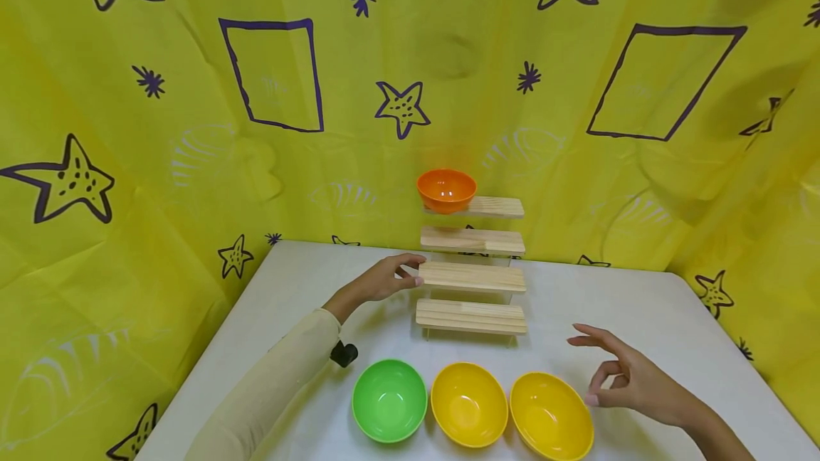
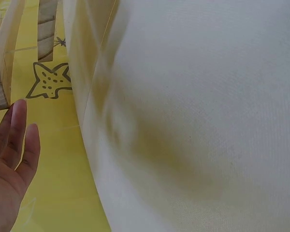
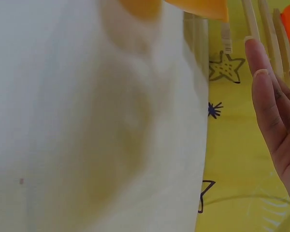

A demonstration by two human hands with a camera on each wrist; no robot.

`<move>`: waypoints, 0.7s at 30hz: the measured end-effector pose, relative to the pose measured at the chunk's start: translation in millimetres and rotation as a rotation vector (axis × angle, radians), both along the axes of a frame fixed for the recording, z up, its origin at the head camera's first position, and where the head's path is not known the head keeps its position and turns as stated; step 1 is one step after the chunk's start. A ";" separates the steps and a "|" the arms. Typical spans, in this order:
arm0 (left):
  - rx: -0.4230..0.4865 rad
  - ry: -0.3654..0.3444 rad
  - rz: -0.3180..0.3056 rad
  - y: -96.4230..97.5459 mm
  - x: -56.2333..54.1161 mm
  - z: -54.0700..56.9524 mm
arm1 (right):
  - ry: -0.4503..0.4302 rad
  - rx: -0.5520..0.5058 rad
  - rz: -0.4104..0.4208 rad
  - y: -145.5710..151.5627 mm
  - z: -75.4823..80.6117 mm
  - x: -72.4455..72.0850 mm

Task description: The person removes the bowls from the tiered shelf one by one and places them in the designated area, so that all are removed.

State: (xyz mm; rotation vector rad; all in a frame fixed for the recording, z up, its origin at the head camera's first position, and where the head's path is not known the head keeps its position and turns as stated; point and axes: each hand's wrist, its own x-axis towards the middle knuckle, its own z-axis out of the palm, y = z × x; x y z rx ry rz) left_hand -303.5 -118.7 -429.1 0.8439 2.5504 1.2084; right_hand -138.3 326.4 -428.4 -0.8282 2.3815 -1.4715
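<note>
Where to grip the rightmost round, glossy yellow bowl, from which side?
I'd pinch the rightmost bowl by its right rim, from the right: it's mouth-up, the right hand is beside that edge, and the middle round yellow bowl crowds its left.

The white worktop (image 1: 615, 297) is cut off before its near edge (likewise cropped, right wrist view: a round yellow bowl (image 3: 203, 8)).

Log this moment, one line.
left hand: grips left end of pale wooden shelf, second from bottom; right hand: empty, beside rightmost round yellow bowl; round orange bowl: on top wooden shelf
</note>
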 end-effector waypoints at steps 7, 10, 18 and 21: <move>-0.009 0.006 0.003 0.5 0.7 0.6 | 0.112 0.037 -0.091 -9.7 17.4 -21.0; -0.001 0.005 0.000 0.9 1.7 1.4 | 0.139 0.055 -0.119 -16.0 25.5 -30.6; 0.009 0.000 0.002 0.9 2.4 1.5 | 0.201 0.070 -0.150 -30.0 43.7 -55.2; 0.007 0.000 0.002 0.7 2.8 1.5 | 0.209 0.083 -0.156 -34.6 48.0 -63.9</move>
